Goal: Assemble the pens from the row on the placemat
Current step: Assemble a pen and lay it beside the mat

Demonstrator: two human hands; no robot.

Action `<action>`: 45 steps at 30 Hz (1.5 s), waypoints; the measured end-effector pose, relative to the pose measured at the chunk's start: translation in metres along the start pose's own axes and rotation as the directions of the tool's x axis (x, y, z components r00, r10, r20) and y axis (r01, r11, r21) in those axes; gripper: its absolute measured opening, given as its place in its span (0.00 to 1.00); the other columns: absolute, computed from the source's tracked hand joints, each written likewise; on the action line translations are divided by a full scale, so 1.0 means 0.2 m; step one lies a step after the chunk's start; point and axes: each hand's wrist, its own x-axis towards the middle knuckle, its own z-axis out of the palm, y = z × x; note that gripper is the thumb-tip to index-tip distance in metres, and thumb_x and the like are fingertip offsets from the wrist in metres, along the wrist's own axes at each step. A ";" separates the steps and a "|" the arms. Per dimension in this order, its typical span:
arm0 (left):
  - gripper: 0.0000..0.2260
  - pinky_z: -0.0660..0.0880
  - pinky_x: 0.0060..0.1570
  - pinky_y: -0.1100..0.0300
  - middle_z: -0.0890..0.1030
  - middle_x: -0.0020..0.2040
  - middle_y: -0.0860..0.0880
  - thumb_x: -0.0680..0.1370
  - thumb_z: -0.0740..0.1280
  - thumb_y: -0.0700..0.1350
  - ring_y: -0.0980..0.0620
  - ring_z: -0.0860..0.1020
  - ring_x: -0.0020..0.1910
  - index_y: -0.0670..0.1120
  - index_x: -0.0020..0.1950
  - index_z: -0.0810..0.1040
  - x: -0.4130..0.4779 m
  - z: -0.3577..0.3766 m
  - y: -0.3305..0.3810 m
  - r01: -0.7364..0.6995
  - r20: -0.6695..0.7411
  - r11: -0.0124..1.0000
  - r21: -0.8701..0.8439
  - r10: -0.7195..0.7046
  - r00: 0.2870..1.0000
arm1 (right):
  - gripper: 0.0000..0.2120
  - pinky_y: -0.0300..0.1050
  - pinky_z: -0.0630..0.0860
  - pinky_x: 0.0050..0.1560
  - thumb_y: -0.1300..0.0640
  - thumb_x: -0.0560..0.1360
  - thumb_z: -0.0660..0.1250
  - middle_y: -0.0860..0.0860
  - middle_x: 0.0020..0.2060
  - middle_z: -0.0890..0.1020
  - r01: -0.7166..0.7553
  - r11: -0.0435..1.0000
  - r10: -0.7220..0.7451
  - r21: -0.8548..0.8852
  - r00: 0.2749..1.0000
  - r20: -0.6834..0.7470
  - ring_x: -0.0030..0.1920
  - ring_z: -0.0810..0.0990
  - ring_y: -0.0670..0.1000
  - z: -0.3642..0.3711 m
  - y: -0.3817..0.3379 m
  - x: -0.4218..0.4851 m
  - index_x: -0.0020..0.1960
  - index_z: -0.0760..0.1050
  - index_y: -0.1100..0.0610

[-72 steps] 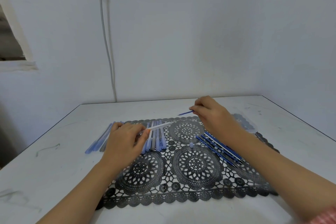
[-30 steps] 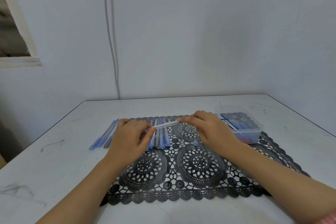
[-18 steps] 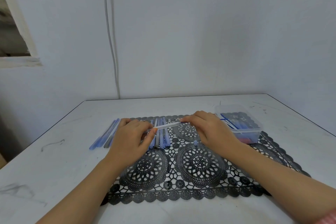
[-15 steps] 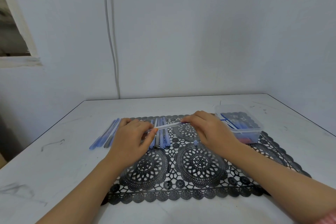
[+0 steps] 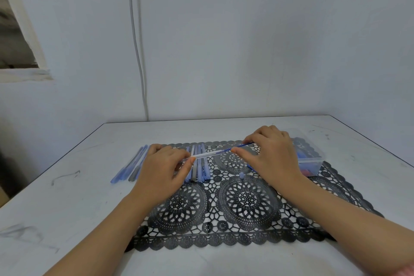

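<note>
Protruding from a clear barrel (image 5: 208, 154) mid-frame: a thin blue refill (image 5: 243, 145).
One each: barrel is gripped by left hand (image 5: 161, 170), refill pinched by right hand (image 5: 271, 159).

Bare white tabletop (image 5: 67, 208) left, right and in front of the black lace placemat (image 5: 224, 237); mat's near half open too. Far half crowded: row of blue pen barrels (image 5: 202, 170) left, clear plastic box (image 5: 313, 160) right, left hand (image 5: 161, 170) and right hand (image 5: 271, 159) bridging them with a clear pen barrel (image 5: 210, 154) and thin blue refill (image 5: 243, 145). Just off the mat's left edge lie loose blue pens (image 5: 130, 168).
</note>
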 end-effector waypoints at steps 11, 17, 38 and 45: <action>0.16 0.61 0.47 0.60 0.68 0.32 0.61 0.78 0.57 0.54 0.60 0.68 0.31 0.49 0.42 0.80 0.00 0.00 0.00 -0.013 -0.018 1.000 0.023 0.014 1.000 | 0.04 0.47 0.77 0.34 0.60 0.67 0.75 0.51 0.35 0.78 0.109 0.972 -0.108 0.208 0.994 -0.018 0.40 0.77 0.51 0.01 -0.03 -0.02 0.41 0.83 0.59; 0.15 0.63 0.49 0.58 0.69 0.33 0.62 0.78 0.57 0.54 0.61 0.68 0.32 0.50 0.41 0.79 0.00 0.01 0.01 -0.032 0.011 0.998 0.048 0.032 0.999 | 0.06 0.41 0.77 0.38 0.66 0.64 0.76 0.52 0.35 0.79 0.149 0.950 -0.165 0.275 0.986 0.036 0.37 0.79 0.51 -0.01 -0.07 -0.03 0.40 0.83 0.61; 0.14 0.62 0.49 0.59 0.77 0.33 0.57 0.78 0.58 0.54 0.57 0.73 0.33 0.50 0.42 0.80 0.00 0.00 0.03 -0.083 0.008 0.994 0.071 0.082 0.997 | 0.11 0.28 0.72 0.40 0.70 0.68 0.71 0.43 0.35 0.82 -0.277 0.746 0.107 0.605 0.947 0.302 0.38 0.78 0.39 -0.08 -0.14 -0.01 0.42 0.84 0.55; 0.15 0.61 0.47 0.61 0.78 0.34 0.58 0.79 0.58 0.55 0.57 0.73 0.33 0.49 0.42 0.80 0.01 0.00 0.03 -0.083 0.018 0.995 0.053 0.082 0.996 | 0.15 0.32 0.77 0.41 0.68 0.69 0.72 0.46 0.35 0.84 -0.446 0.603 0.198 0.661 0.887 0.417 0.36 0.80 0.41 -0.11 -0.16 -0.01 0.37 0.81 0.48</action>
